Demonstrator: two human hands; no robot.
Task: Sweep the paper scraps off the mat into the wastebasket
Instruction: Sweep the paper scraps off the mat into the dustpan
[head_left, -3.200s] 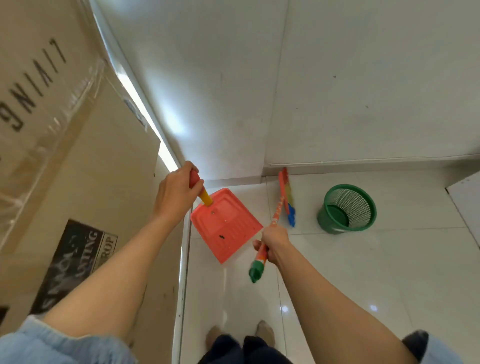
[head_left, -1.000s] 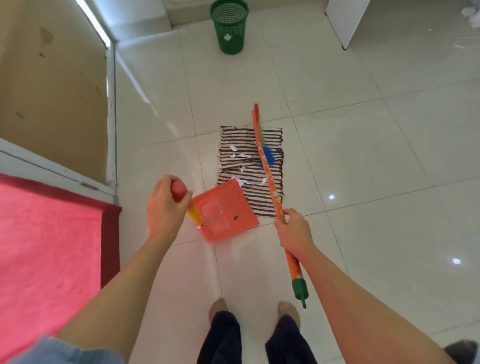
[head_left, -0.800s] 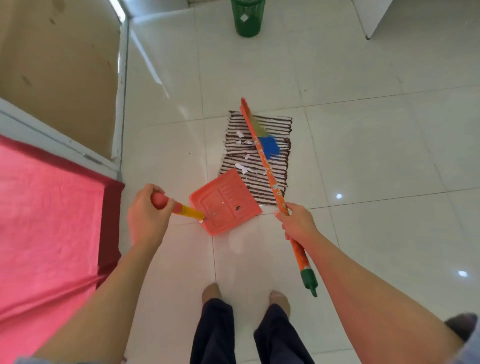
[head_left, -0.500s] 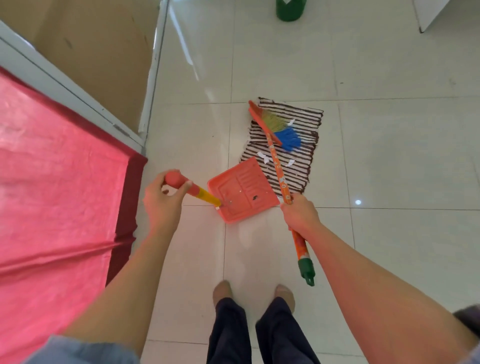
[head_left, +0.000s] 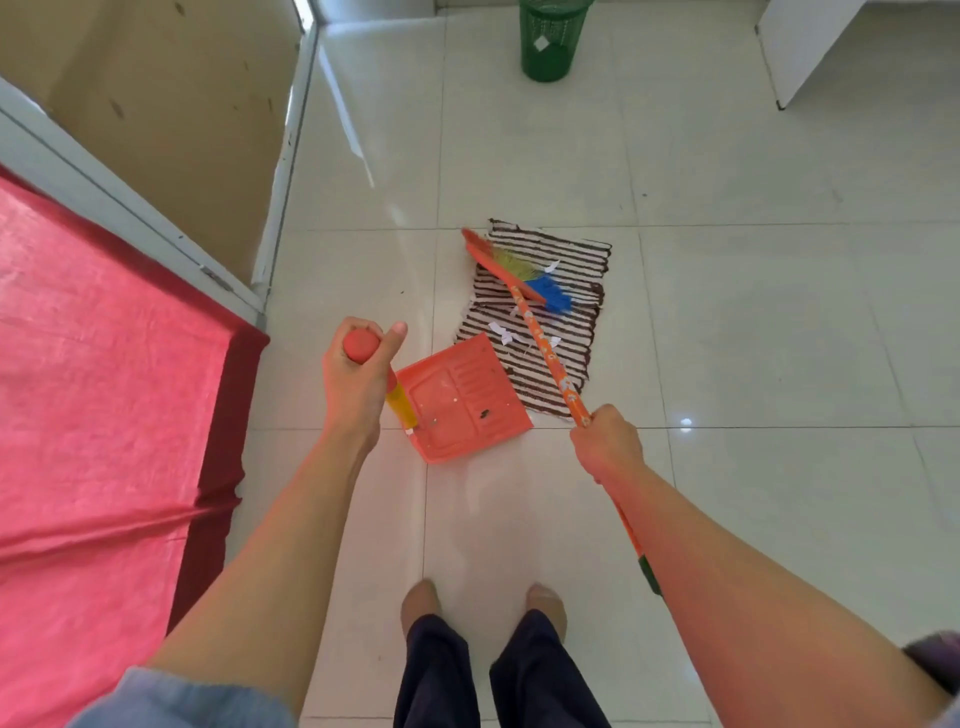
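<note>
A brown-and-white striped mat (head_left: 576, 260) lies on the tiled floor ahead of my feet, with several white paper scraps (head_left: 501, 332) on it. My right hand (head_left: 605, 441) grips the orange handle of a broom (head_left: 545, 343), whose multicoloured bristle head (head_left: 524, 275) rests on the mat's far half. My left hand (head_left: 358, 379) holds the red handle of an orange dustpan (head_left: 462, 400), which sits at the mat's near left corner. The green wastebasket (head_left: 550, 41) stands far ahead at the top of the view.
A red cloth-covered surface (head_left: 93, 415) fills the left side. A brown cardboard panel (head_left: 171, 104) leans behind it. A white cabinet (head_left: 810, 47) stands at the top right. My feet (head_left: 483, 597) stand on the white tiles just behind the dustpan.
I turned from the wall and wastebasket toward the mat. Over the last second the broom head slid toward the mat's far left and the dustpan settled at its near left corner.
</note>
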